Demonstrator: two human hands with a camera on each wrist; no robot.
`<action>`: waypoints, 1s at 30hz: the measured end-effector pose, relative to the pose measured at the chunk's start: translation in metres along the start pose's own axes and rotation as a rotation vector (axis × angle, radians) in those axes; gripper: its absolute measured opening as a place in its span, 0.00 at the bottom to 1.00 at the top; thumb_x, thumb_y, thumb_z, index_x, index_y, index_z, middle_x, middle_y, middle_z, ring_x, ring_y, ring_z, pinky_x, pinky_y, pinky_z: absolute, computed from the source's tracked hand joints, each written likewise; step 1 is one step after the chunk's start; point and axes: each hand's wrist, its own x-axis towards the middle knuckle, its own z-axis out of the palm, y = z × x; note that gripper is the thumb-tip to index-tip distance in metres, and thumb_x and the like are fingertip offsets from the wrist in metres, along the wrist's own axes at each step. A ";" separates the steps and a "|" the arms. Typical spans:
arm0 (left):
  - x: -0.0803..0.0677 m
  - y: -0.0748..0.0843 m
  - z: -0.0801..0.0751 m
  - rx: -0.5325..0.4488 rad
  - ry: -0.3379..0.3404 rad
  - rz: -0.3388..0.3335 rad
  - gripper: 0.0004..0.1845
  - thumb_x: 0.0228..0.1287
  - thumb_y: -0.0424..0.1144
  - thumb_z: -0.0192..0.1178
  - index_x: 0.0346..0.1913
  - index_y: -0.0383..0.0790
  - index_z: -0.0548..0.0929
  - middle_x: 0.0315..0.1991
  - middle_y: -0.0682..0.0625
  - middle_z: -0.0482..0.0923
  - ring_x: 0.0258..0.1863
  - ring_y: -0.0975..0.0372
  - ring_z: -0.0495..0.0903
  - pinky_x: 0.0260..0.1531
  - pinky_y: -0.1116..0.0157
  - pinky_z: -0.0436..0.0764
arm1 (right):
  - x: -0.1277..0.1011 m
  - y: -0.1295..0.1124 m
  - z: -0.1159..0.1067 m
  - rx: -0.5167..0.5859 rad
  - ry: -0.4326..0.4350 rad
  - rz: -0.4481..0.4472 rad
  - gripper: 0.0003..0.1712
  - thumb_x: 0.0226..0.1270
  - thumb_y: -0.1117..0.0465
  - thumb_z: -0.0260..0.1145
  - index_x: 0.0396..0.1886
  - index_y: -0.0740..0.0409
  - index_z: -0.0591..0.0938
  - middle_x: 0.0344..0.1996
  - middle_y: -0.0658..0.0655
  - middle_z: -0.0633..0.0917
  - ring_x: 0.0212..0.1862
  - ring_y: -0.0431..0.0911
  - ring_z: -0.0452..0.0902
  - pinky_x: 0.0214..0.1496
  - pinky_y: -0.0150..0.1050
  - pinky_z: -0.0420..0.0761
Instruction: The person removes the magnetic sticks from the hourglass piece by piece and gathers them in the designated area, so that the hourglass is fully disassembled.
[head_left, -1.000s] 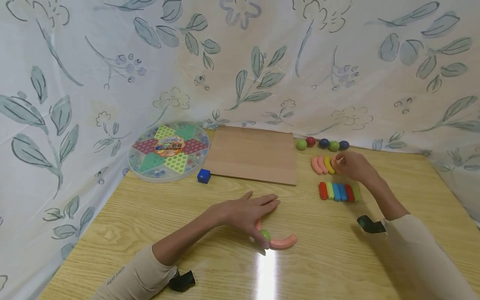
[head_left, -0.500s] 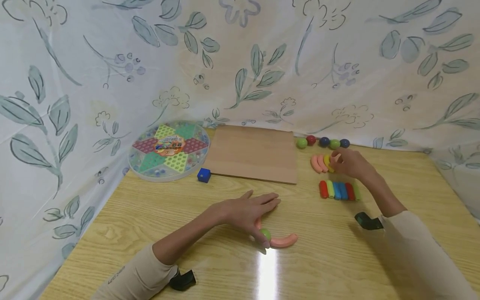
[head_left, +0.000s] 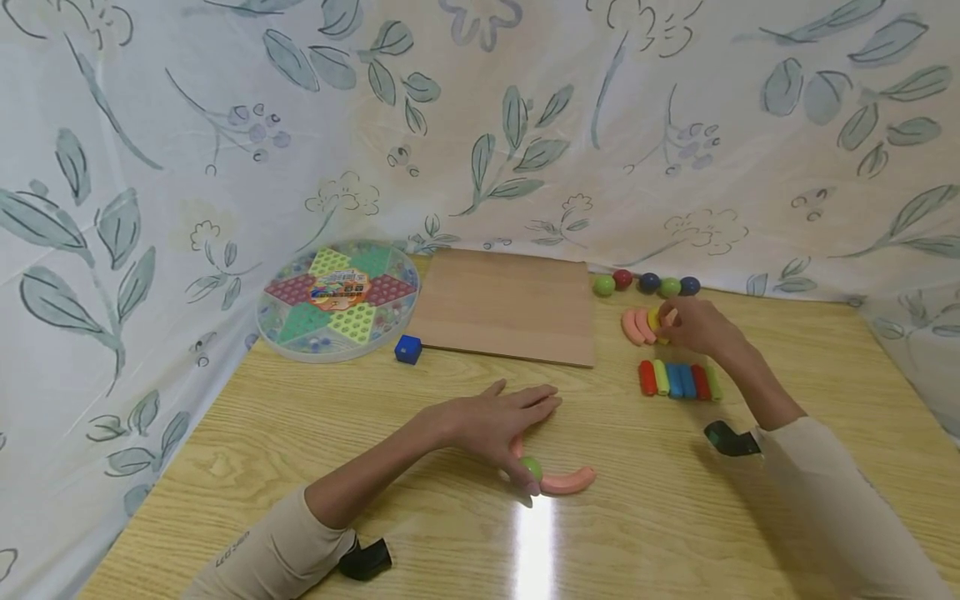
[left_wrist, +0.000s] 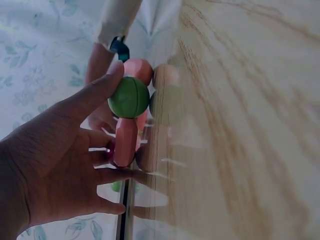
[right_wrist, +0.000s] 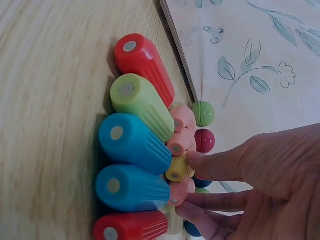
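In the head view my left hand (head_left: 491, 429) lies low over the table, fingers spread out straight. Its thumb presses a green ball (head_left: 531, 468). A pink curved magnetic rod (head_left: 567, 481) joins the ball's right side, and another pink rod (left_wrist: 126, 142) stands behind it, mostly covered by the hand from above. At the back right, my right hand (head_left: 701, 325) reaches into a row of curved rods. Its thumb overlaps a yellow curved rod (right_wrist: 178, 169), while the fingertips meet the pink curved rod (right_wrist: 181, 191) beside it. Two more pink rods (head_left: 633, 327) lie left of these.
Straight ribbed rods (head_left: 678, 381) in red, green and blue line up nearer me. Several balls (head_left: 649, 283) sit along the back edge. Further left are a brown board (head_left: 506, 308), a blue cube (head_left: 408, 350) and a round game board (head_left: 337, 300). Patterned cloth (head_left: 480, 125) hangs behind.
My right hand has shifted slightly left along the curved rods, its thumb moving from the end pink rod onto the yellow one. The left hand and its pieces have stayed put.
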 end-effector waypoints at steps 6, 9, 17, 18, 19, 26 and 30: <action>0.001 -0.001 0.001 -0.001 0.002 0.008 0.62 0.61 0.65 0.71 0.86 0.45 0.45 0.88 0.48 0.38 0.87 0.58 0.42 0.83 0.37 0.41 | -0.002 -0.001 -0.001 -0.010 -0.008 0.000 0.20 0.72 0.64 0.68 0.55 0.75 0.78 0.46 0.74 0.83 0.42 0.61 0.80 0.44 0.53 0.83; 0.001 -0.001 0.000 0.003 0.002 0.009 0.62 0.61 0.65 0.71 0.86 0.46 0.45 0.88 0.49 0.37 0.87 0.58 0.42 0.83 0.36 0.42 | -0.004 -0.004 -0.002 -0.031 -0.006 0.001 0.23 0.73 0.63 0.67 0.58 0.77 0.76 0.50 0.76 0.83 0.45 0.63 0.79 0.49 0.59 0.83; 0.000 -0.004 0.002 -0.028 0.013 0.022 0.63 0.59 0.66 0.72 0.86 0.48 0.45 0.88 0.51 0.35 0.87 0.59 0.42 0.82 0.35 0.42 | -0.023 -0.033 -0.006 -0.108 0.065 -0.018 0.32 0.73 0.60 0.69 0.67 0.76 0.72 0.61 0.80 0.77 0.59 0.75 0.73 0.56 0.68 0.80; 0.000 -0.005 0.002 -0.036 0.014 0.026 0.63 0.59 0.65 0.73 0.86 0.48 0.45 0.88 0.52 0.34 0.87 0.59 0.41 0.82 0.35 0.41 | -0.027 -0.039 -0.007 -0.111 0.072 -0.042 0.32 0.72 0.60 0.70 0.67 0.75 0.72 0.60 0.80 0.78 0.58 0.74 0.73 0.55 0.67 0.81; 0.000 -0.005 0.002 -0.039 0.015 0.030 0.63 0.58 0.65 0.73 0.86 0.48 0.45 0.88 0.52 0.33 0.87 0.59 0.41 0.82 0.35 0.41 | -0.030 -0.045 -0.007 -0.113 0.073 -0.073 0.31 0.72 0.60 0.71 0.66 0.75 0.73 0.59 0.78 0.79 0.57 0.72 0.74 0.55 0.66 0.82; 0.002 -0.007 0.001 -0.049 0.004 0.019 0.64 0.58 0.66 0.72 0.86 0.50 0.42 0.88 0.51 0.29 0.87 0.56 0.42 0.82 0.35 0.43 | -0.072 -0.097 0.001 0.007 -0.095 -0.401 0.18 0.68 0.59 0.75 0.50 0.64 0.83 0.42 0.59 0.87 0.44 0.50 0.83 0.45 0.44 0.85; 0.002 -0.007 -0.003 -0.049 0.005 0.016 0.64 0.59 0.64 0.73 0.86 0.48 0.43 0.88 0.49 0.31 0.87 0.54 0.44 0.82 0.35 0.45 | -0.099 -0.125 0.018 0.054 -0.269 -0.506 0.13 0.68 0.56 0.74 0.48 0.56 0.84 0.43 0.51 0.88 0.42 0.40 0.82 0.43 0.35 0.83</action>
